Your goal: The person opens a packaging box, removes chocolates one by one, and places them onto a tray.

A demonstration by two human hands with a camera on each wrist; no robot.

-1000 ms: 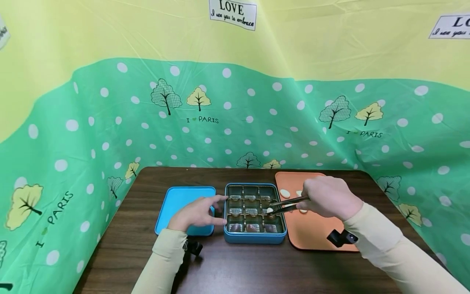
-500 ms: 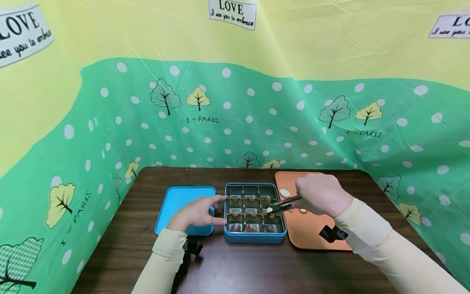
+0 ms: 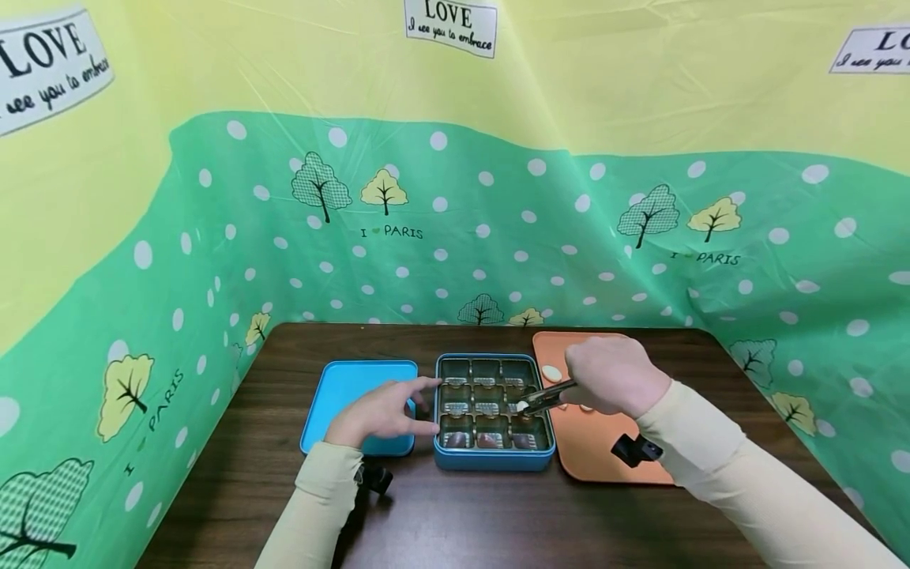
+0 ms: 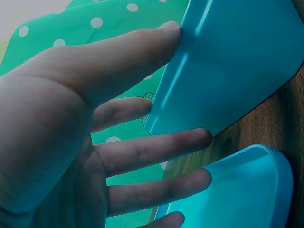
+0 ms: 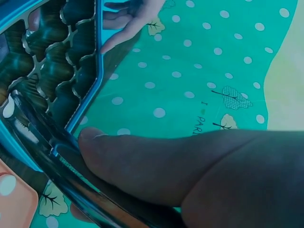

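In the head view a blue box (image 3: pixel 494 461) with a dark divided insert of several compartments stands mid-table. My left hand (image 3: pixel 387 411) is at its left side, fingers spread, thumb and a fingertip at the rim. The left wrist view shows the thumb against the box's blue wall (image 4: pixel 242 61). My right hand (image 3: pixel 614 375) grips dark shiny tongs (image 3: pixel 549 397), their tips inside the right middle compartment. A small white piece (image 3: pixel 522 406) sits at the tips; in the right wrist view this white piece (image 5: pixel 8 109) shows right at the tongs' (image 5: pixel 43 160) ends.
A shallow blue lid (image 3: pixel 348 387) lies left of the box, partly under my left hand. Right of the box lies an orange tray (image 3: pixel 604 458) bearing white oval pieces (image 3: pixel 551 374), some hidden by my right hand. A patterned curtain (image 3: pixel 426 276) hangs behind the dark wooden table (image 3: pixel 455 521).
My right hand has shifted slightly left and the tongs' arms have drawn closer together around the white piece. The left hand and box have stayed put.
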